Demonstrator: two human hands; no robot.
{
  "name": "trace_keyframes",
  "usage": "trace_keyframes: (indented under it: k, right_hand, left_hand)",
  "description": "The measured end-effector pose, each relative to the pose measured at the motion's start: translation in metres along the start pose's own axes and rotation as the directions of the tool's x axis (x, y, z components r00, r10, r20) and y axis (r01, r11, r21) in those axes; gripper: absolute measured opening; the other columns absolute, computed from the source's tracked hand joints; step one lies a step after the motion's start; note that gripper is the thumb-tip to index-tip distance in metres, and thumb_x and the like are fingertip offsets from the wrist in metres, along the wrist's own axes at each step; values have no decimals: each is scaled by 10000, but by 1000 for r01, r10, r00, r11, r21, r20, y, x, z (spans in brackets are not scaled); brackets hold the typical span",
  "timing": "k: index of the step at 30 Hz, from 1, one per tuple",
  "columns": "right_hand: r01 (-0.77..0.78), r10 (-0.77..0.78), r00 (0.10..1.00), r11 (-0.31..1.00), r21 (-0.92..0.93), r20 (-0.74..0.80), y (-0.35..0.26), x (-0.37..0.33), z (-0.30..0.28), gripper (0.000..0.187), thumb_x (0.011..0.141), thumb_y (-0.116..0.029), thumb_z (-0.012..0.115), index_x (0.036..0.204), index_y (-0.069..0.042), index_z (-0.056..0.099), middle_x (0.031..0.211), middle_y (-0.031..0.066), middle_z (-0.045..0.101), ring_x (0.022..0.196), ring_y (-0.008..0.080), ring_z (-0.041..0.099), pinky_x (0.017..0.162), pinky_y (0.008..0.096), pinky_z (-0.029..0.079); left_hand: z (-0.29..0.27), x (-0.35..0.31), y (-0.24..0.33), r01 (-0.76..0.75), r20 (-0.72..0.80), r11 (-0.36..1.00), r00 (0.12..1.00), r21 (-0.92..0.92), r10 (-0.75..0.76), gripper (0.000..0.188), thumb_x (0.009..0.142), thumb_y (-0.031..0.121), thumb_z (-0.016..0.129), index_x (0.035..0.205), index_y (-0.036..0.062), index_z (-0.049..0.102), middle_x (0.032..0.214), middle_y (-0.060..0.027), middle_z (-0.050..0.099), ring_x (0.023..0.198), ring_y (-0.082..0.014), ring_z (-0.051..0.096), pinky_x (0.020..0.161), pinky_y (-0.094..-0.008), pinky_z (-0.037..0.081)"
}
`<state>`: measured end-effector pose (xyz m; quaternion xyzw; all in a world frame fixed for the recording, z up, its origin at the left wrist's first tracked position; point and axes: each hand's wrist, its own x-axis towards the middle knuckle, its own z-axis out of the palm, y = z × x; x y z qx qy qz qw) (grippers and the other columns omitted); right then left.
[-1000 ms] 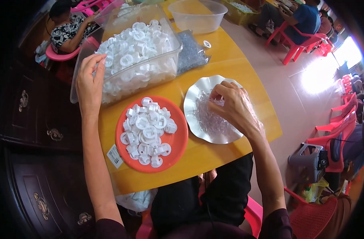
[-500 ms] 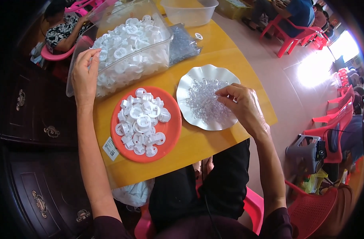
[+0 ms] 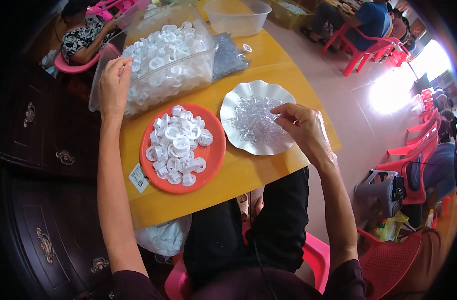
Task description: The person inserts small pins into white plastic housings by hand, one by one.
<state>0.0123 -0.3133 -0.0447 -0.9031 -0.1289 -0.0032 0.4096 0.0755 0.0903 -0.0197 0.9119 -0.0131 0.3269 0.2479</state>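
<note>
My left hand (image 3: pixel 114 90) reaches over the near left side of a large clear plastic bin (image 3: pixel 176 81) heaped with white round plastic parts (image 3: pixel 168 47). Its fingertips are pinched together beside the heap; whatever they hold is hidden. Over the right side of a silver plate with a wavy rim (image 3: pixel 230 100), my right hand (image 3: pixel 308 131) has thumb and forefinger closed together. Small clear plastic pieces (image 3: pixel 253 120) lie piled in that plate, and anything in the pinch is too small to make out. Between my forearms, a red plate (image 3: pixel 217 165) carries more of the white parts.
Behind the silver plate lie a grey plastic bag (image 3: pixel 230 56) and one loose white ring (image 3: pixel 247 48). An empty clear tub (image 3: pixel 238 20) stands farther back. A label (image 3: pixel 139 178) sits at the yellow table's left edge. Dark drawers (image 3: pixel 43 125) flank me; people sit nearby.
The view has shifted slightly. My left fingertips have moved a little farther right over the bin. My right hand stays at the silver plate, its fingers still pinched.
</note>
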Motion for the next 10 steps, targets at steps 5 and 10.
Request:
trace_keyframes:
  k: [5, 10]
  right_hand:
    - [-84, 101, 994, 944, 318, -36, -8, -13, 6, 180, 874, -96, 713, 1040, -26, 713, 809, 12, 666, 758, 73, 593, 670, 248, 475]
    - [-272, 208, 960, 535, 800, 187, -28, -43, 20, 208, 859, -153, 762, 1022, -36, 704, 910, -20, 657, 748, 52, 545, 612, 225, 412]
  left_hand:
    - [-19, -13, 16, -232, -176, 973, 957, 13, 231, 191, 952, 113, 593, 1100, 38, 689, 1140, -109, 656, 1059, -259, 624, 908, -339, 488]
    - [-39, -80, 78, -282, -184, 955, 948, -95, 261, 226, 908, 34, 618, 1116, 70, 698, 1184, -114, 650, 1142, -268, 601, 994, -363, 460]
